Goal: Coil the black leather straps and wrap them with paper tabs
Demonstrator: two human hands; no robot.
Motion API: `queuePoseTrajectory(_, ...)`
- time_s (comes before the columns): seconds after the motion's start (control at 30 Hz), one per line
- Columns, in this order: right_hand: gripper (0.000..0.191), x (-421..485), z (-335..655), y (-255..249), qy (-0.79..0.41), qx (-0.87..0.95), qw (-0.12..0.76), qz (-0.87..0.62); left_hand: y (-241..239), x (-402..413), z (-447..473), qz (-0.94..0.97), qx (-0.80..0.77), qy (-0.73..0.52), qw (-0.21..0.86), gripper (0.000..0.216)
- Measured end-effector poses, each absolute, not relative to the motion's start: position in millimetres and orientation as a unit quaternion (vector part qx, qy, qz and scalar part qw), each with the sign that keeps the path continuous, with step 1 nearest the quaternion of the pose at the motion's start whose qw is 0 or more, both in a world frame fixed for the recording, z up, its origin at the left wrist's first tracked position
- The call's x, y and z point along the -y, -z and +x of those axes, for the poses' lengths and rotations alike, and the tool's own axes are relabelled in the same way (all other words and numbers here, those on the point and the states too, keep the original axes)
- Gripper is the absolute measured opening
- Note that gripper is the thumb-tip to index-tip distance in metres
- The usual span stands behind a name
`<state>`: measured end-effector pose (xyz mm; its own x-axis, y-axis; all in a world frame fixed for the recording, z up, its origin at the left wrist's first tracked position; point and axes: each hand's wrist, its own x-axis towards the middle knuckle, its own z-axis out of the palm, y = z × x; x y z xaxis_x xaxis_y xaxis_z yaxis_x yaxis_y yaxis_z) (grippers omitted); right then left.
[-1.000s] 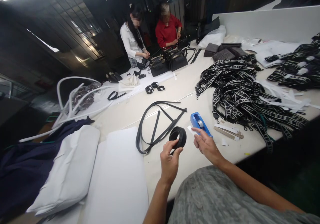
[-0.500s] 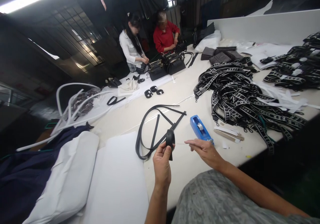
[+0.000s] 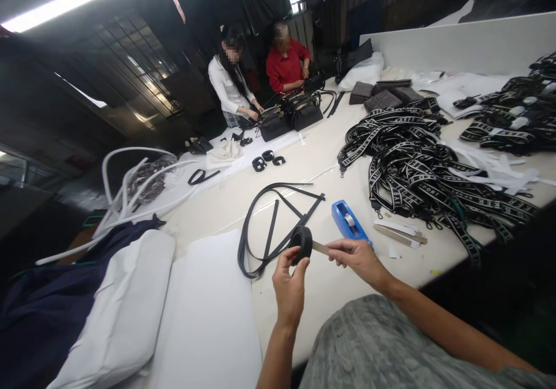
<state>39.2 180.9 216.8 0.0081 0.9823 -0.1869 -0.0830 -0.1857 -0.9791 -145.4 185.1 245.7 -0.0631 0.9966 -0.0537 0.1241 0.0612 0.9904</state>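
Between the thumb and fingers of my left hand is a coiled black strap, held upright above the table. My right hand pinches the end of a narrow brownish-grey strip. The strip's other end meets the right side of the coil; whether it is stuck there I cannot tell. Just behind my right hand stands a blue tape dispenser with a roll of clear tape. Long black straps lie in a loose loop on the table beyond my left hand.
A heap of black-and-white lettered straps covers the right side, near cut strips. Coiled straps lie farther back. White sheets and a white padded piece lie left. Two people work on black bags across the table.
My left hand has turned the coil so its round side faces me more. My right hand has moved slightly closer, and the strip now shows its flat face instead of its thin edge.
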Motion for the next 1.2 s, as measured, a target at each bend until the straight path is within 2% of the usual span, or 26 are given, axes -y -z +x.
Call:
queuePoseTrajectory(0.1,0.027,-181,38,-216,-0.568,0.430,0.479,-0.513,-246,-182,-143,0.507,-0.558,-0.452,0.476,0.029)
queuePoseTrajectory(0.27,0.026,-188,31,-220,-0.586,0.453,0.475,-0.475,-247,-179,-137,0.498,-0.538,-0.403,0.547,0.053)
queuePoseTrajectory(0.4,0.030,-190,32,-219,-0.638,0.438,0.460,-0.436,-250,-181,-140,0.520,-0.482,-0.388,0.589,0.027)
queuePoseTrajectory(0.47,0.032,-189,33,-218,-0.664,0.418,0.455,-0.422,-250,-182,-142,0.534,-0.491,-0.392,0.565,0.022)
queuePoseTrajectory(0.63,0.037,-181,31,-219,-0.633,0.410,0.455,-0.473,-243,-181,-145,0.542,-0.568,-0.426,0.449,0.026)
queuePoseTrajectory(0.77,0.039,-173,23,-221,-0.578,0.418,0.504,-0.487,-235,-178,-141,0.560,-0.575,-0.432,0.412,0.028)
queuePoseTrajectory(0.87,0.036,-172,25,-225,-0.584,0.434,0.498,-0.471,-232,-178,-139,0.591,-0.565,-0.424,0.389,0.029)
queuePoseTrajectory(1.07,0.043,-177,42,-230,-0.695,0.439,0.417,-0.387,-232,-181,-147,0.581,-0.570,-0.393,0.428,0.027)
queuePoseTrajectory(1.13,0.040,-178,44,-230,-0.669,0.491,0.404,-0.385,-232,-181,-148,0.573,-0.576,-0.388,0.435,0.027)
queuePoseTrajectory(1.2,0.027,-178,44,-229,-0.585,0.582,0.399,-0.401,-232,-179,-148,0.569,-0.580,-0.385,0.438,0.028)
